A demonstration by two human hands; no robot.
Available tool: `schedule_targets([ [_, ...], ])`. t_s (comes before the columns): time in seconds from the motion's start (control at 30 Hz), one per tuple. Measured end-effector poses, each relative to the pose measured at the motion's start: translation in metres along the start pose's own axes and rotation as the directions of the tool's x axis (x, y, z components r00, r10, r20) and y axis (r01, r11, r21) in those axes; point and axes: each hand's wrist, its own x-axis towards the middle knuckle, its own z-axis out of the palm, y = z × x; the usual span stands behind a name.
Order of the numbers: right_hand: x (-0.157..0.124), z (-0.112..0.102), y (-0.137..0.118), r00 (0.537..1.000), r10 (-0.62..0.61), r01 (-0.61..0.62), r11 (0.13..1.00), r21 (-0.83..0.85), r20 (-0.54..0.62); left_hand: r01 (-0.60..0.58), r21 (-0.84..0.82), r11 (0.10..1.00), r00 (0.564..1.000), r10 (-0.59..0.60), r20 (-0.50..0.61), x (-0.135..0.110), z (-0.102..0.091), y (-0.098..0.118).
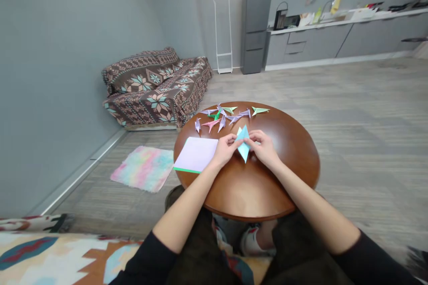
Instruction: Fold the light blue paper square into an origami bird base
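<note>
A light blue sheet of origami paper [243,146], folded into a narrow diamond, is held up over the round brown table [254,193]. My left hand [226,148] pinches its left edge, and my right hand [262,146] grips its right edge, thumbs close together at the middle. A pale flap shows at its upper left. Just left of my left hand lies a stack of square lilac paper [195,153] with a green edge at the bottom. Beyond my hands several folded paper cranes rest on the table, among them a pink crane [211,125] and a light green crane [260,110].
A sofa with a patterned cover [154,89] stands behind the table to the left, and a pastel rug [145,168] lies on the floor. At the back are a grey fridge [256,24], a white rack [223,35] and a kitchen counter [321,40].
</note>
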Motion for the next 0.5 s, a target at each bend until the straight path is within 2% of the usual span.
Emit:
schedule_targets([
  [0.1,0.002,0.002,0.004,0.996,0.089,-0.089,0.996,0.017,0.009,-0.029,0.031,0.999,0.999,0.029,-0.013,0.003,-0.002,-0.004],
  [0.2,0.002,0.004,0.006,0.991,0.129,-0.13,0.991,0.026,0.044,-0.027,0.059,0.998,0.999,0.029,-0.025,0.005,-0.007,-0.011],
  [0.4,0.001,0.005,0.007,0.995,0.086,-0.087,0.996,0.019,0.046,-0.048,0.145,0.988,0.998,0.054,-0.039,0.008,-0.01,-0.017],
  [0.5,0.0,0.005,0.005,0.994,0.059,-0.06,0.998,0.004,0.092,-0.077,0.193,0.978,0.996,0.085,-0.034,0.008,-0.01,-0.014],
])
